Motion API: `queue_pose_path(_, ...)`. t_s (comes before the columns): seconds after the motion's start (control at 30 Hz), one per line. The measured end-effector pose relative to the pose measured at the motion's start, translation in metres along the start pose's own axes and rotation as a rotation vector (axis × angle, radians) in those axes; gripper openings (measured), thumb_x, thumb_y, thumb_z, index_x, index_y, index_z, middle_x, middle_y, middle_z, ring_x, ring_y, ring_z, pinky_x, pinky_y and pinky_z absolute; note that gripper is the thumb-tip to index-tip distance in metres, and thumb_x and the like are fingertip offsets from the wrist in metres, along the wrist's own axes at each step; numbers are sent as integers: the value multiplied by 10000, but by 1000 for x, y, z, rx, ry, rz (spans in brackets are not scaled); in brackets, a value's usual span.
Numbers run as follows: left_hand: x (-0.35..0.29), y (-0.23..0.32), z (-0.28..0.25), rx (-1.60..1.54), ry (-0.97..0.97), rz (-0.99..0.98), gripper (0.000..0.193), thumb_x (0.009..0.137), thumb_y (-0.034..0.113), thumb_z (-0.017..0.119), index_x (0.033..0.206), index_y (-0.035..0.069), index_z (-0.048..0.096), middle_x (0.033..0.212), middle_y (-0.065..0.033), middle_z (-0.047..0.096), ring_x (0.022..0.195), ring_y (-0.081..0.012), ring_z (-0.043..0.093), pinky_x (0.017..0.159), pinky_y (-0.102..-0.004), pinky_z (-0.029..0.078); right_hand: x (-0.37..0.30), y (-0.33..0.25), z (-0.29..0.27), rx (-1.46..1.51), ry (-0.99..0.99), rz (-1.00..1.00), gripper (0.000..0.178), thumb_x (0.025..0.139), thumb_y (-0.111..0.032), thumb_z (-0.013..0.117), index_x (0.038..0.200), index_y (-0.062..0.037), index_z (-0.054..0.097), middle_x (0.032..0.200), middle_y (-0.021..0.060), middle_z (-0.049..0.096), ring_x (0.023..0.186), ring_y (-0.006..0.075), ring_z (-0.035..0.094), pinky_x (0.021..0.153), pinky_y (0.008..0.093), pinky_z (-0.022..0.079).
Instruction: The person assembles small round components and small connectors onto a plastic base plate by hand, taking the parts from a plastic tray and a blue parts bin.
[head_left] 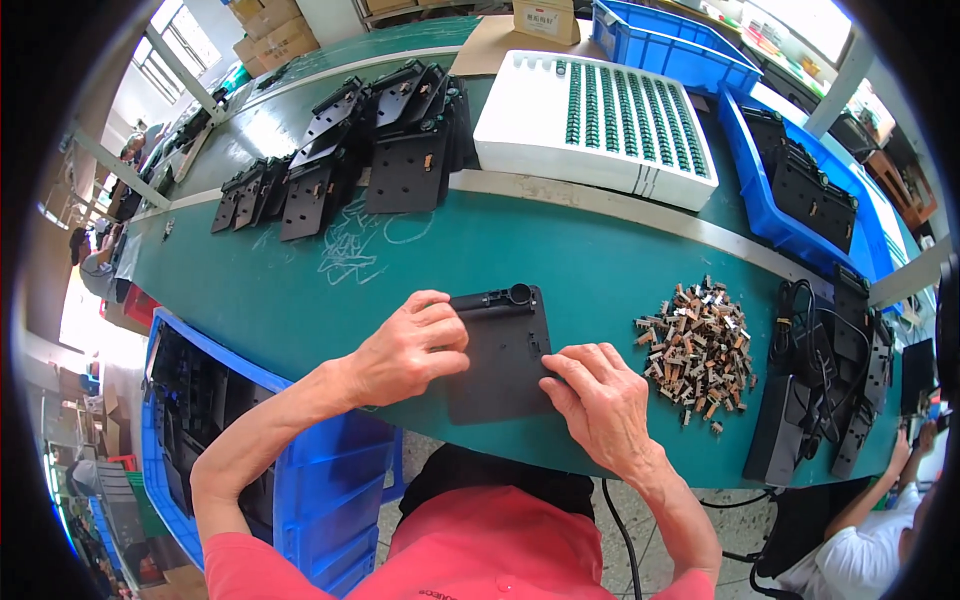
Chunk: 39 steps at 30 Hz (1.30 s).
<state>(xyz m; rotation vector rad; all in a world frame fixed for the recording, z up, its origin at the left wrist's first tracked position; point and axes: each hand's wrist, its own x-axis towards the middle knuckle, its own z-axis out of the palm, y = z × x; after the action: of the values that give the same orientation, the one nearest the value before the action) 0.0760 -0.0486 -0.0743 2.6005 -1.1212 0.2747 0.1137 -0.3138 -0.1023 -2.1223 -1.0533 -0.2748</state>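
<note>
A flat black plastic panel (500,375) lies on the green tabletop close to my body, with a ridged bar and a round fitting along its far edge. At its left side, my left hand (415,345) is closed with curled fingers over the edge; the fingertips are partly hidden. My right hand (600,400) pinches the panel's right edge between thumb and forefinger, beside a small slot. Whether a small part is under those fingertips cannot be made out. Just right of that hand lies a heap of small metal slide switches (697,350) with brown and dark bodies.
Black panels with fitted parts (410,165) stand stacked at the far left. A white foam tray (520,120) holds rows of green-black round parts. Blue crates (335,490) stand at lower left and far right (740,150). Black cabled units (780,425) lie right; a co-worker's arm (880,485) shows beyond.
</note>
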Motion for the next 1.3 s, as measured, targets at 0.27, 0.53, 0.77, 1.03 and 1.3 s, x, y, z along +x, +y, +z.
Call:
queue_pose_path(0.27,27,-20,13,-12,68,-25,222,613,-33,623,802,84,619,850,-36,553,861,-236,552,952,-446,406,-6,3,1,-27,39,-2,133,734,-114,720,817,-55,633,829,52,577,779,227,578,643,336,497)
queue_pose_path(0.53,35,-20,11,-13,33,-21,199,613,-52,653,776,55,615,834,-60,552,810,-257,546,899,-438,418,-8,8,6,-48,91,-26,148,727,-122,708,803,-59,596,835,52,555,784,217,560,624,322,482)
queue_pose_path(0.77,41,-11,19,17,115,-85,156,644,-37,658,757,61,614,802,-58,561,791,-256,552,848,-418,424,-10,4,1,-115,137,53,180,736,-110,694,883,-46,611,892,59,578,808,220,575,634,328,483)
queue_pose_path(1.03,45,-6,15,37,1,-181,184,616,-24,633,766,83,636,798,-61,548,830,-249,555,800,-388,405,-11,-5,-4,-14,134,-4,184,709,-31,720,875,-27,639,797,71,606,691,223,600,558,316,484)
queue_pose_path(1.3,160,-113,-40,174,115,-263,121,690,-25,651,801,24,645,837,-140,612,857,-333,604,782,-409,475,-5,-1,-3,65,25,48,173,715,-40,720,872,-39,647,793,62,620,697,214,609,564,306,492)
